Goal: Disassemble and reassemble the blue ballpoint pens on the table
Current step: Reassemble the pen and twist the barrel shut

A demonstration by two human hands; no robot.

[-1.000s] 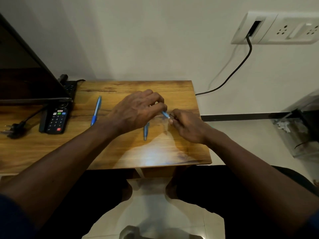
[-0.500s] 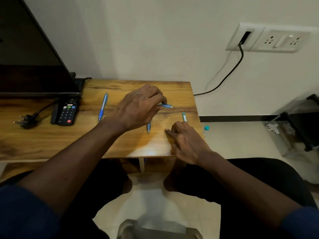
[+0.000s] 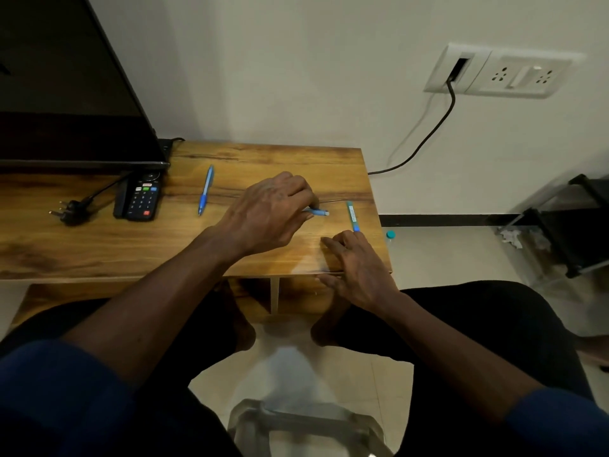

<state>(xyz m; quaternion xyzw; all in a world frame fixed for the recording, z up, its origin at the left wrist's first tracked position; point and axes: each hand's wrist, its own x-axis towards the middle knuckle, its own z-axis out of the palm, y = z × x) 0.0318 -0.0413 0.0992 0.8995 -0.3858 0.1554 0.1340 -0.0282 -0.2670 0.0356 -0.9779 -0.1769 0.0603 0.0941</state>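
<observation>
Since a second ago the two hands have parted: they were pinching one pen piece together near the middle of the table (image 3: pixel 99 245), and now the right hand (image 3: pixel 357 268) lies flat and empty on the near right corner, fingers spread, one fingertip touching the blue end of a barrel (image 3: pixel 352 215) that lies on the wood beside it.

From the head view, the left hand (image 3: pixel 267 214) is closed on the other pen piece (image 3: pixel 318 211), whose pale tip pokes out to the right just above the table. A whole pen (image 3: pixel 206 189) lies untouched further left, near the remote (image 3: pixel 140 199). A small teal bit (image 3: pixel 390 234) sits on the floor off the right edge; whether it belongs to the pen I cannot tell.

To do this step well, I judge the left hand should set its piece down next to the barrel, well in from the edge, so parts stay grouped and none roll off.
</observation>
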